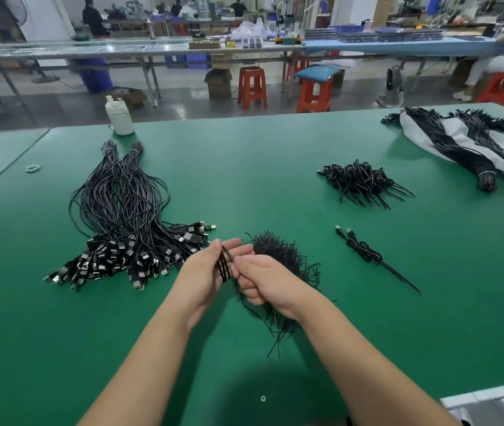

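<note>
Bundling is the step in hand, seen from the head camera: the left hand (210, 265) holds a folded cable (224, 267) upright between thumb and fingers, just above the green table (244, 167), while the right hand (263, 281), fingers curled, pinches a thin strand (234, 260) against the loops. Whether that strand is a tie or the cable's own tail is hard to tell at this size. The next move likely calls for wrapping the strand round the middle of the loops without letting them spring apart. Directly beyond and under the right hand lies a pile of black ties (278, 250), close enough to snag. Left of the left hand sprawls a heap of loose USB cables (127, 241). Right of the right hand rests one tied cable (364, 253), and farther off a heap of tied cables (358, 182). Nothing blocks either hand.
</note>
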The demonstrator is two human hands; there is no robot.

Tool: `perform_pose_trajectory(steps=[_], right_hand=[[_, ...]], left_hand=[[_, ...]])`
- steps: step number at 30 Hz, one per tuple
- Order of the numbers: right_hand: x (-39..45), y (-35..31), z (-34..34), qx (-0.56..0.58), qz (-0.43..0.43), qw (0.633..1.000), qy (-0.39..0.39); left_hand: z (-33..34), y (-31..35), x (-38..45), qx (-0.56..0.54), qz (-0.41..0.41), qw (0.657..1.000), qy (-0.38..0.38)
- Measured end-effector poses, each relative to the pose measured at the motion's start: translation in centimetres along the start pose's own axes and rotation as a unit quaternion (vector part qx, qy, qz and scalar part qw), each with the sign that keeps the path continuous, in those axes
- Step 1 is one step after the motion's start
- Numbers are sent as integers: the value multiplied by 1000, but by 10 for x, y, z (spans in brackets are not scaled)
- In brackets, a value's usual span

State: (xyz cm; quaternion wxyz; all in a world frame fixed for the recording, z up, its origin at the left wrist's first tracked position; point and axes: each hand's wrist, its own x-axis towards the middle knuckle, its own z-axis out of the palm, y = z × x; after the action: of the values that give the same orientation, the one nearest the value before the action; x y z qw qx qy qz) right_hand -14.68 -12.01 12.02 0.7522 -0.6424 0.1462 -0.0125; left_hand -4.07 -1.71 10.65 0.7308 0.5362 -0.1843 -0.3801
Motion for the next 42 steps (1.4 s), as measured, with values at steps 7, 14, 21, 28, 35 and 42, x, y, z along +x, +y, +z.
perform_pose_trajectory(steps=[7,14,21,28,35,42], right_hand=[[1,9,2,-204,-10,976,79],[1,20,0,-52,-15,995,81],[-3,25,-1,32,-79,993,82],[-7,28,10,4,-71,986,147],[-5,25,13,50,-88,985,142],[-14,11,14,27,-125,978,166]], left_hand=[[20,8,-9,-133,-32,989,54],[21,13,-12,-174,-36,984,12],[20,6,-10,-148,-54,987,-19],[17,26,-17,61,-58,991,-106],[20,34,-27,60,-49,988,-131],[21,48,-27,89,-45,971,-218]])
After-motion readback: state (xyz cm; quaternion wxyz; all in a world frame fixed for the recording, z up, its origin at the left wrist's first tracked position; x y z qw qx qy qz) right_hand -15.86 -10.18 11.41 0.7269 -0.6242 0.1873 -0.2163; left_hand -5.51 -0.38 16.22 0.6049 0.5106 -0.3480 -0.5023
